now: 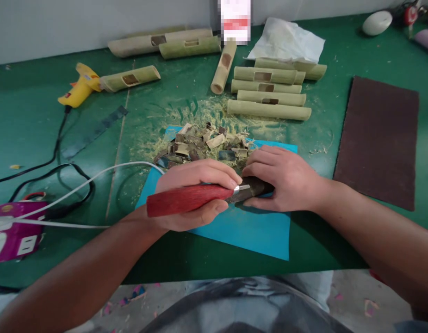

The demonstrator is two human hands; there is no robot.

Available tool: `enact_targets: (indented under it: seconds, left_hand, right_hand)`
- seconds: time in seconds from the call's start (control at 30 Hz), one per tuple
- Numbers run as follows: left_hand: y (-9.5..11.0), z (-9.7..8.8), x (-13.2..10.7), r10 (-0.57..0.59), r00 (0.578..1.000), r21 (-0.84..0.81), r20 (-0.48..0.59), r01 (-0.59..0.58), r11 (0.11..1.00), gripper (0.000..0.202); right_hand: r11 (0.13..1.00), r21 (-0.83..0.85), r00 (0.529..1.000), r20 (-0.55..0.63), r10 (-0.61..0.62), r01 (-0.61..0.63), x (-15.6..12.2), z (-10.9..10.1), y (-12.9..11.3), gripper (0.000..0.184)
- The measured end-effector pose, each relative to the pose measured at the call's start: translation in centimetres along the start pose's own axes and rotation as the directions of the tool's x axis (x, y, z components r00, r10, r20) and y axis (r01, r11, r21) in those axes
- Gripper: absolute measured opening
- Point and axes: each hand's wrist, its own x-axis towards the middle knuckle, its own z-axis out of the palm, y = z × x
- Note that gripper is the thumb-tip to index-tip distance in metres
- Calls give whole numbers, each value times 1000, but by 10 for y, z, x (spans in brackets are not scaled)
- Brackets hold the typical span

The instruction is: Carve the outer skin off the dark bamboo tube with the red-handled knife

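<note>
A carving tool [191, 199] with a red wooden handle lies along my left hand [196, 178], its fingers and thumb closed about it. Its short metal blade rests against a dark bamboo piece [258, 186]; I cannot tell whether it is a knife or a chisel. My right hand [279, 178] grips that dark piece from the right, hiding much of it. Both hands are over a blue sheet [248, 233]. Just beyond them is a heap of bamboo chips and shavings [203, 144].
Light bamboo tubes with cut openings [269, 110] lie in a row behind the heap. At left are a yellow glue gun [83, 85], a purple power box [21, 231] and cables. A brown mat [376, 143] lies at right, white paper [286, 41] at the back.
</note>
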Motion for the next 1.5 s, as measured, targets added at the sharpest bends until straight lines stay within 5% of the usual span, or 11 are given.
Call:
enact_targets:
  seconds: [0.63,1.0,1.5]
  left_hand:
    - [1,-7,4,-30,996,-8,79,31,999,28]
    - [4,8,5,-70,998,-28,-2,70,997,21]
    - [3,8,6,19,999,-26,-48,-20,999,12]
  right_hand:
    - [1000,24,1000,3,15,-15,2,0,-1,29]
    - [1000,0,999,-39,-20,20,3,4,-2,27]
    - [999,-29,999,-37,-20,19,4,3,-3,28]
